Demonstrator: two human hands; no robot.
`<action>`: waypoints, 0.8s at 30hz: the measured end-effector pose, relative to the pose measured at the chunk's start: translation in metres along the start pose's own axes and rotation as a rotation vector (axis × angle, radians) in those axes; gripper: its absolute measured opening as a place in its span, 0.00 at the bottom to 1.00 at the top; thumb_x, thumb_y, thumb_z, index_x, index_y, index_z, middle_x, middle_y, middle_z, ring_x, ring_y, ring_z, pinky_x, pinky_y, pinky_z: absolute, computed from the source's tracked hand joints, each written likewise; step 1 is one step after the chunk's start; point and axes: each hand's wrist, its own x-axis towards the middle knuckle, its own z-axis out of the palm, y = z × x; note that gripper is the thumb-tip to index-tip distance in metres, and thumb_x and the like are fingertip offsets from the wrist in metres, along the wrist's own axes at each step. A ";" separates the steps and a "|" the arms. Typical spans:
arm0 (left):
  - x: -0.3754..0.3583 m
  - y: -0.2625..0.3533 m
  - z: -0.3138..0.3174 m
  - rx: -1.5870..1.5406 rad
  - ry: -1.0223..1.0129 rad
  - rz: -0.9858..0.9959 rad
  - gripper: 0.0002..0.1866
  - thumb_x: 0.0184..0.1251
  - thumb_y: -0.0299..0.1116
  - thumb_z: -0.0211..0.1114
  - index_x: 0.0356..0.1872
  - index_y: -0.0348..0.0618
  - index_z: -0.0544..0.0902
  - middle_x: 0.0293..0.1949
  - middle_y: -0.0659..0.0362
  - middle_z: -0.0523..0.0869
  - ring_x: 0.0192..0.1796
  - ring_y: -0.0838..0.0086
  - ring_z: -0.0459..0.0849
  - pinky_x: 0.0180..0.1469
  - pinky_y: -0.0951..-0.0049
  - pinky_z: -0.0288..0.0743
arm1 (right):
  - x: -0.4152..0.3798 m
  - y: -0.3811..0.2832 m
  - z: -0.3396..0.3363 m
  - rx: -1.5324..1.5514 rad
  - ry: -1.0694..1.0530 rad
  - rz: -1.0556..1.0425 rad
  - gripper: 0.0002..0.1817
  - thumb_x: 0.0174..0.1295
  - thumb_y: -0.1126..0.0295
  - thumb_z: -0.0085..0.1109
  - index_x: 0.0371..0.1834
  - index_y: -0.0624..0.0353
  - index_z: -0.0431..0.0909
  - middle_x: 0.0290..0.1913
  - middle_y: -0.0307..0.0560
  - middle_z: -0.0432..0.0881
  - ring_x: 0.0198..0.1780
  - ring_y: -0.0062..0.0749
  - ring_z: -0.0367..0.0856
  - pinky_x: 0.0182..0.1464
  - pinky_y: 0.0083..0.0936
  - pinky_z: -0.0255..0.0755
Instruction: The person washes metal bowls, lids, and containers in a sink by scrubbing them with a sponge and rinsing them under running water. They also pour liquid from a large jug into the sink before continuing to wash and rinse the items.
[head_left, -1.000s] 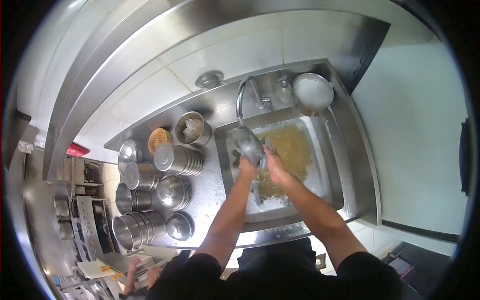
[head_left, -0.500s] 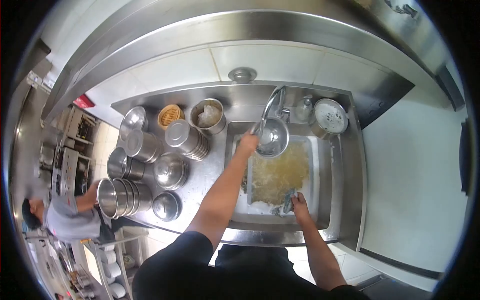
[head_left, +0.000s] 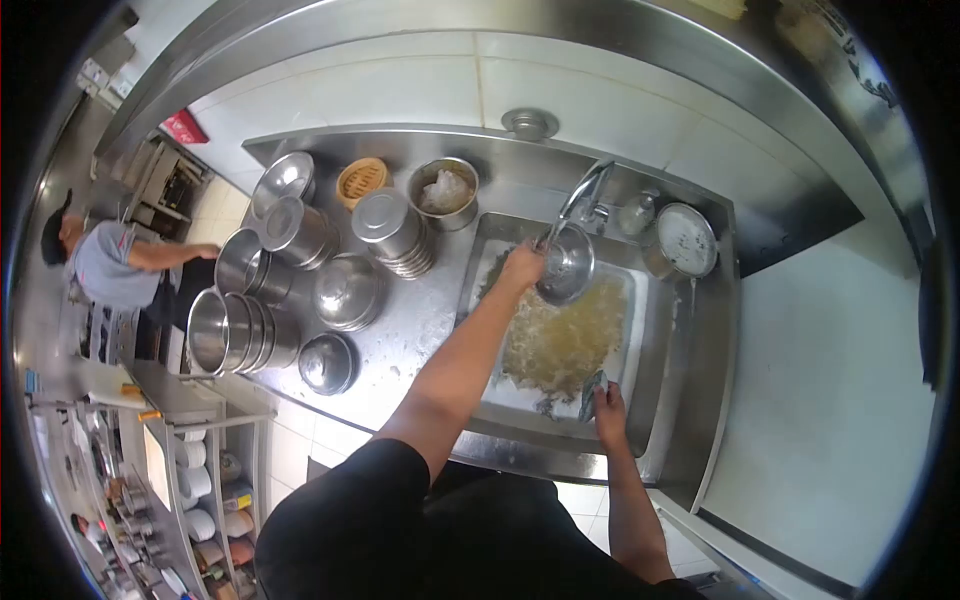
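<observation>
My left hand (head_left: 524, 266) is closed on the rim of a shiny metal bowl (head_left: 570, 272). The bowl is tipped on its side under the curved faucet (head_left: 583, 190), with its inside facing right. Below it, a white-rimmed tub (head_left: 634, 325) in the steel sink (head_left: 655, 385) is full of cloudy yellowish water (head_left: 565, 335) with foam around the edges. At the tub's near right side my right hand (head_left: 609, 408) grips a grey-green scrubbing cloth (head_left: 592, 394). Its fingers partly hide the cloth.
Left of the sink, stacked steel pots (head_left: 245, 333), lidded containers (head_left: 388, 225), a domed lid (head_left: 328, 363) and a bamboo steamer (head_left: 362, 181) crowd the counter. A pot with a plastic bag (head_left: 445, 193) stands behind. A soap bottle (head_left: 637, 213) and foamy pot (head_left: 686, 241) sit right. A person (head_left: 120, 262) stands far left.
The bowl has tilted from facing upward to more on its side, still in my left hand under the faucet. The co-worker's arm has shifted toward the back pots. My view has turned slightly.
</observation>
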 end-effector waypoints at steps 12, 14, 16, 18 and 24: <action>-0.207 -0.108 -0.217 0.484 0.737 0.465 0.40 0.56 0.08 0.53 0.70 0.54 0.75 0.68 0.51 0.77 0.69 0.53 0.77 0.68 0.55 0.75 | -0.004 0.034 -0.019 -0.139 -0.033 0.029 0.17 0.77 0.60 0.54 0.55 0.65 0.76 0.39 0.43 0.79 0.42 0.26 0.76 0.47 0.27 0.72; -0.219 -0.092 -0.248 0.676 0.909 0.463 0.37 0.64 0.10 0.56 0.74 0.52 0.71 0.67 0.46 0.75 0.69 0.47 0.74 0.69 0.53 0.72 | -0.015 0.017 -0.019 -0.097 -0.031 0.007 0.16 0.77 0.61 0.54 0.55 0.64 0.76 0.36 0.40 0.77 0.38 0.25 0.74 0.44 0.27 0.71; -0.205 -0.112 -0.262 0.805 0.905 0.406 0.37 0.64 0.17 0.62 0.76 0.52 0.68 0.71 0.43 0.69 0.74 0.46 0.67 0.73 0.50 0.65 | -0.017 0.042 -0.025 -0.134 -0.018 -0.012 0.15 0.75 0.62 0.55 0.55 0.62 0.77 0.33 0.46 0.80 0.33 0.34 0.79 0.41 0.33 0.75; -0.184 -0.147 -0.259 0.851 0.797 0.327 0.39 0.64 0.25 0.67 0.78 0.54 0.65 0.74 0.43 0.66 0.77 0.45 0.62 0.76 0.49 0.61 | -0.027 0.042 -0.033 -0.429 0.126 -0.163 0.15 0.73 0.63 0.57 0.56 0.61 0.77 0.35 0.51 0.83 0.35 0.42 0.83 0.41 0.37 0.76; -0.176 -0.154 -0.210 1.017 0.718 0.250 0.40 0.59 0.33 0.73 0.75 0.53 0.69 0.74 0.46 0.67 0.78 0.48 0.62 0.76 0.52 0.61 | -0.052 0.037 -0.058 -0.717 0.247 -0.112 0.18 0.69 0.64 0.58 0.58 0.60 0.77 0.41 0.58 0.86 0.44 0.58 0.86 0.45 0.50 0.78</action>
